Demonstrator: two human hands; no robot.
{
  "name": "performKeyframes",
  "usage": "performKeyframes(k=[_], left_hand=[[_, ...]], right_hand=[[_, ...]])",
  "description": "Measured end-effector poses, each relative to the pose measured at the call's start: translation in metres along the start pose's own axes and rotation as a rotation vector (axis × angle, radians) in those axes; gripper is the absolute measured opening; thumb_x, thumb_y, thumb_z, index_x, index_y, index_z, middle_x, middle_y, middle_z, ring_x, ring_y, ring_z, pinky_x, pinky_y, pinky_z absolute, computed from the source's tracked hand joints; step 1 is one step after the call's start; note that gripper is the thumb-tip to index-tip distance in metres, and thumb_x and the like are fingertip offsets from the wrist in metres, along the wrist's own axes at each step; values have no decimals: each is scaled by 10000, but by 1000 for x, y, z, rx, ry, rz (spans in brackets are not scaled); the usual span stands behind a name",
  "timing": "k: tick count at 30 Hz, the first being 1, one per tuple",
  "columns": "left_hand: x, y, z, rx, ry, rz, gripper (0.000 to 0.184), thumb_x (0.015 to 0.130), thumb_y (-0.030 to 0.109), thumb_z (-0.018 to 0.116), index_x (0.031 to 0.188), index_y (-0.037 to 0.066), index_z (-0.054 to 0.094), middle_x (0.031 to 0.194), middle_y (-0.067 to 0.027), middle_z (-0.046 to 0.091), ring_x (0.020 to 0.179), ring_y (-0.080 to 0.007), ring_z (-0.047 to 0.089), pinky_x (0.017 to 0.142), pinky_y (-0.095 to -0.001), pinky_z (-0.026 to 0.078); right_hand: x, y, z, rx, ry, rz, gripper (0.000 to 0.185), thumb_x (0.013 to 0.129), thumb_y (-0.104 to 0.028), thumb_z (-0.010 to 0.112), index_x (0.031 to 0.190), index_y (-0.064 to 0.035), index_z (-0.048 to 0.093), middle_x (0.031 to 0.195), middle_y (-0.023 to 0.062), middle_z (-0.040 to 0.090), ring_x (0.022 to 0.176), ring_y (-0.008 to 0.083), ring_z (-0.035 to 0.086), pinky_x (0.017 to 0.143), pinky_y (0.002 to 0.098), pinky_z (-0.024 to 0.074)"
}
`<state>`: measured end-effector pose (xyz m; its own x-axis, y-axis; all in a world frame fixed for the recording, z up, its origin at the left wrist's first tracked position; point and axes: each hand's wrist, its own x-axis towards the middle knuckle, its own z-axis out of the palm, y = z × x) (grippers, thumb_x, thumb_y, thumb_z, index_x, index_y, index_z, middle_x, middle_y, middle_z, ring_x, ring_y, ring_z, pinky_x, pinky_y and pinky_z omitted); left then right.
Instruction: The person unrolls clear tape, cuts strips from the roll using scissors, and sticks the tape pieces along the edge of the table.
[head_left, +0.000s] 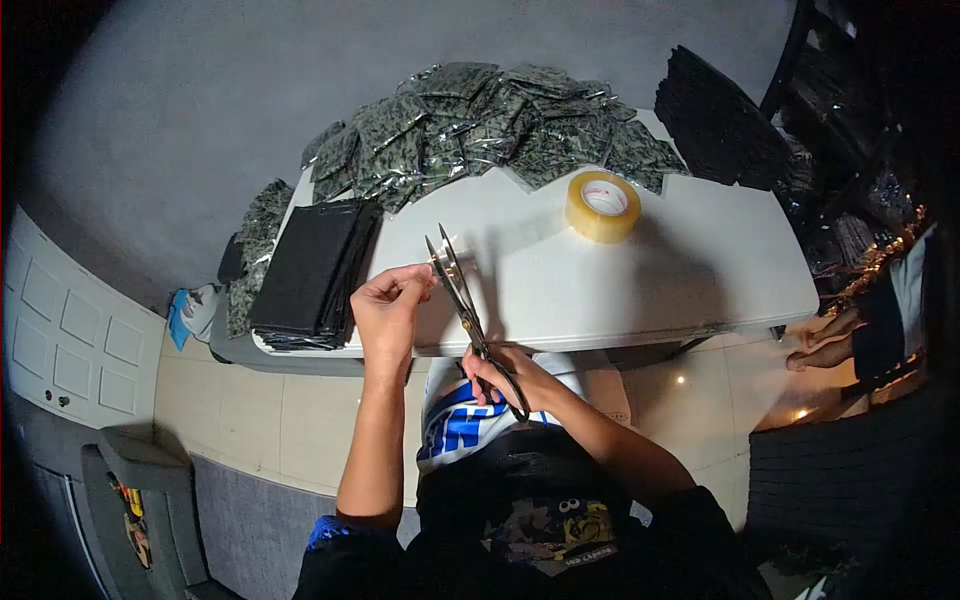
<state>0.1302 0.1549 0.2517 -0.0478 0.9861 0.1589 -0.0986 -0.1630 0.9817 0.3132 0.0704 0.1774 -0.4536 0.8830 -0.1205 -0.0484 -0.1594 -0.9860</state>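
My right hand (505,377) grips a pair of scissors (468,318) by the black handles, in front of my body near the table's front edge. The blades point up and stand slightly apart. Beside the blades, my left hand (390,300) is closed in a pinch, with its fingertips close to one blade. Whatever sits between those fingertips is too small to make out. A stack of flat black pieces (315,265) lies just left of my left hand. Farther right on the table is a large roll of clear yellowish tape (603,207).
Many camouflage-patterned packets in clear plastic (480,125) are heaped along the back of the white table (740,270). Another black stack (715,120) stands at the back right. A person's legs (835,340) show at right. A white door (75,320) and grey sofa (150,490) are at left.
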Motion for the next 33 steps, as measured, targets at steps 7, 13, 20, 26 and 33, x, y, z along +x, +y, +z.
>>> performKeyframes(k=[7,13,20,26,33], left_hand=[[0,-4,-1,-17,-8,10,143,946,67,779,1032,-46,794,870,-101,770,726,-117,661,707,-265,536],[-1,-4,-2,-13,-4,-3,144,945,79,787,1028,-38,798,871,-94,771,728,-111,659,712,-260,533],[-4,1,0,6,0,-14,146,963,66,759,1022,-64,787,870,-91,776,755,-93,662,726,-243,528],[-5,-1,-1,27,4,-4,155,949,91,781,1031,-40,799,882,-96,779,770,-107,663,742,-247,508],[-7,1,1,30,18,-4,159,938,98,793,1010,-44,800,871,-96,775,763,-109,649,740,-256,497]], right_hand=[[-1,-3,3,-15,52,29,521,1075,-539,564,950,-35,608,728,34,654,649,125,655,592,296,508],[1,0,2,-35,62,60,552,1071,-549,564,928,-18,613,724,49,659,655,143,669,633,325,541],[-1,-3,2,-72,83,69,531,1077,-523,568,917,-19,608,693,45,650,633,147,665,630,328,548],[0,1,6,-37,116,53,513,1077,-505,577,905,-23,613,673,46,651,602,146,659,601,324,549],[-2,3,6,-69,133,45,503,1074,-486,588,884,-22,622,639,45,643,580,144,651,582,326,528]])
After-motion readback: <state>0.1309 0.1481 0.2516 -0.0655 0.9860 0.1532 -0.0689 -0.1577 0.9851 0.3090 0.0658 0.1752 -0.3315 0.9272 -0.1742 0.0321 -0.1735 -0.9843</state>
